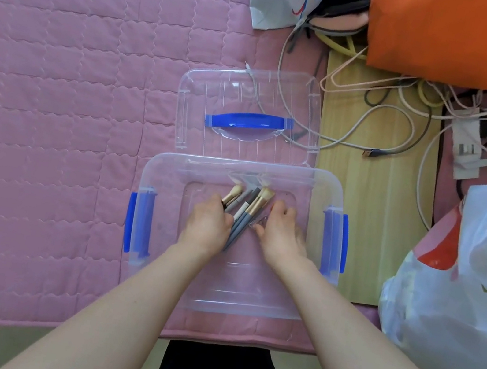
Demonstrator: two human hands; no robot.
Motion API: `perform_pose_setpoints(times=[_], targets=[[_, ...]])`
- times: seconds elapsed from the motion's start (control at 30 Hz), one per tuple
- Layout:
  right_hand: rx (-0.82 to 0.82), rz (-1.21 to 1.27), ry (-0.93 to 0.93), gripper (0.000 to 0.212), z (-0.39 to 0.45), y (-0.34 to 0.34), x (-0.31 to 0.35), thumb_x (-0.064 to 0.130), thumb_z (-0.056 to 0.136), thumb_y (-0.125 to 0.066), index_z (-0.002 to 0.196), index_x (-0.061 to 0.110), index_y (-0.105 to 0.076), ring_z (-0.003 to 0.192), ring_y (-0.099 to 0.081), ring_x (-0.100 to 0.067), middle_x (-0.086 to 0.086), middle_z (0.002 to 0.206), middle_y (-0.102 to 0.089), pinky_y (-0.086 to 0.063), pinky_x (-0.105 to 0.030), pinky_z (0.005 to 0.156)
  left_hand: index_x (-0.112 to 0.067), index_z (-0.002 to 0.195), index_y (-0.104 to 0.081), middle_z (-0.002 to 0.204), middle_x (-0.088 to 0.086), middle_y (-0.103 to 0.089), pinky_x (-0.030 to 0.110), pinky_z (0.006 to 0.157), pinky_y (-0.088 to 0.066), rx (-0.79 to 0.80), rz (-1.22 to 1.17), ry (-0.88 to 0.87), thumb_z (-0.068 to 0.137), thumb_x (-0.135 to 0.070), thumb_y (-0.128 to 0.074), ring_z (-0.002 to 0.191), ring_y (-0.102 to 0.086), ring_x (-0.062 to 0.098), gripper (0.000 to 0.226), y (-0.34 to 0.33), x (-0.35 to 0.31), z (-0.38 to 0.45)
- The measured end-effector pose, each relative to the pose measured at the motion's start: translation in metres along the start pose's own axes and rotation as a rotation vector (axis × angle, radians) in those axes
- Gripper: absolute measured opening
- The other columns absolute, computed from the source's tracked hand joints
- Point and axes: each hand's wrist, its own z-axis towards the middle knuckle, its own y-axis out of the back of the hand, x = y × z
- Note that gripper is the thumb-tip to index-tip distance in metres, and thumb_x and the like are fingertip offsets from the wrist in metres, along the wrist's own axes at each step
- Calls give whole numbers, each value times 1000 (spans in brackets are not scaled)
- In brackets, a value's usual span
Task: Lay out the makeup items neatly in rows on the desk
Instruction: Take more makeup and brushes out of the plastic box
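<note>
Your left hand (207, 221) is clenched round the makeup brushes (248, 207) inside the clear box (170, 172) on the pink quilt (58, 89); your right hand (282, 232) pinches that same bundle; cables (386, 111) sprawl further right.

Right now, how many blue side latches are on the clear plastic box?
2: one blue latch on the box's left end, one blue latch on its right end.
</note>
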Motion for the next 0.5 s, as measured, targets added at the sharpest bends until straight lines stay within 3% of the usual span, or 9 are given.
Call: perform_pose_setpoints(times=[0.23,0.43,0.5], targets=[[13,-53,29,41,0,0,-2,31,90,-61,117,8,-40,106,-55,-40,-16,121,-43,-41,-39,73,-8,90,-46,96,16,-57,46,66,-45,-130,66,-41,90,-13,-47,87,-55,39,6,-9,6,6],[60,-16,48,28,-1,0,-6,28,94,-52,109,7,-40,102,-56,-37,-16,111,-57,-38,-36,69,-15,84,-41,97,13,-56,40,60,-40,-141,227,-108,93,-16,-46,85,-57,37,10,-8,9,9],[68,60,21,26,-1,3,-7,24,94,-48,110,5,-39,96,-57,-37,-18,105,-59,-36,-35,66,-13,90,-48,100,11,-56,38,57,-36,-143,327,-135,93,-14,-45,86,-58,36,5,-9,10,11]])
